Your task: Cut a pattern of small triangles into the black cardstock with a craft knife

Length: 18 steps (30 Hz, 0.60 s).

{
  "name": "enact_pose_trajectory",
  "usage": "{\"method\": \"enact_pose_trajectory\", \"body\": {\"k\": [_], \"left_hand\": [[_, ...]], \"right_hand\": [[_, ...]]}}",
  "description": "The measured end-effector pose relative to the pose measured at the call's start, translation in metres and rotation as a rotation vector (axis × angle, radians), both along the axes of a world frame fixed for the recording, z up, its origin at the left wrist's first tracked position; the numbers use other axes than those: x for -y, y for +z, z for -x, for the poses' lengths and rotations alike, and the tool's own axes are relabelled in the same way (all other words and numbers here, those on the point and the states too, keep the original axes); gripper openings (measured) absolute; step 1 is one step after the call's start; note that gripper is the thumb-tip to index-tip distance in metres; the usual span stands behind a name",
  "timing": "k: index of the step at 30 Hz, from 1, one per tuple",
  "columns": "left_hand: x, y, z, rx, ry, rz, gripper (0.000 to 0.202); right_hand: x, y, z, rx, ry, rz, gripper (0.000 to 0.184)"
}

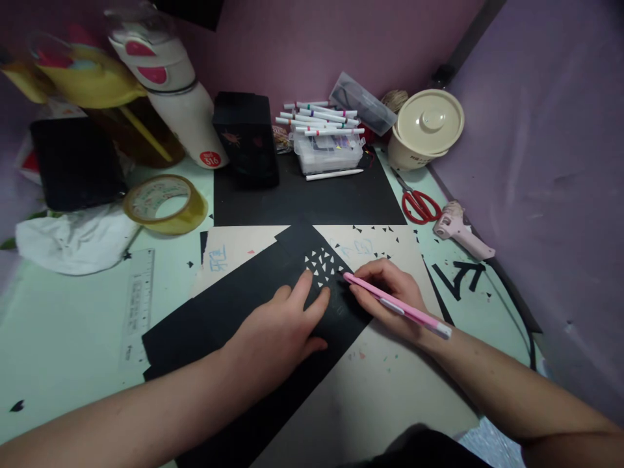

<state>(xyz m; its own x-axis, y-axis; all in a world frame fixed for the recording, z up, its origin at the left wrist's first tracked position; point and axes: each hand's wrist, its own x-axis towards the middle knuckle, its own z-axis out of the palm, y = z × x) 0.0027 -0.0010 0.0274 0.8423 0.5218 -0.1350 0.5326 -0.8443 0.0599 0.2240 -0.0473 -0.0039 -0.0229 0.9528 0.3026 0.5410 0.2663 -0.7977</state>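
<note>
A sheet of black paper (205,331) lies aslant in front of me, with a cluster of small triangular cut-outs near its far end. My left hand (285,322) rests on this sheet, fingers spread, fingertips just below the cut-outs. Between the fingers of my right hand (392,296) is a slim pink craft knife (390,299), gripped like a pen. Its tip meets the paper at the right side of the cluster. Faint pencil-like marks show on the black surface between the hands. Under the sheet is a pale board (341,403) with blue writing.
Tiny black scraps lie beyond my right hand. To the right are red-handled scissors (422,207), a pink glue gun (463,231), black strips (458,278) and a lidded cream pot (426,127). Markers (322,120) top a clear box. Leftward are tape (166,205), a ruler (136,305) and a bottle (180,117).
</note>
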Motion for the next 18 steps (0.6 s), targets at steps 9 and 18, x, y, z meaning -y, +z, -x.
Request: {"method": "enact_pose_trajectory", "body": {"k": [9,18], "left_hand": [[0.0025,-0.0003,-0.0007,-0.030,0.015,0.021,0.069],[0.0021,-0.0019,0.0009,-0.044,0.028,0.086,0.067]], "right_hand": [[-0.0022,0.0055,-0.0071,-0.146,0.090,0.159,0.015],[-0.0063,0.0064,-0.0033,-0.125,0.204,0.008,0.017]]}}
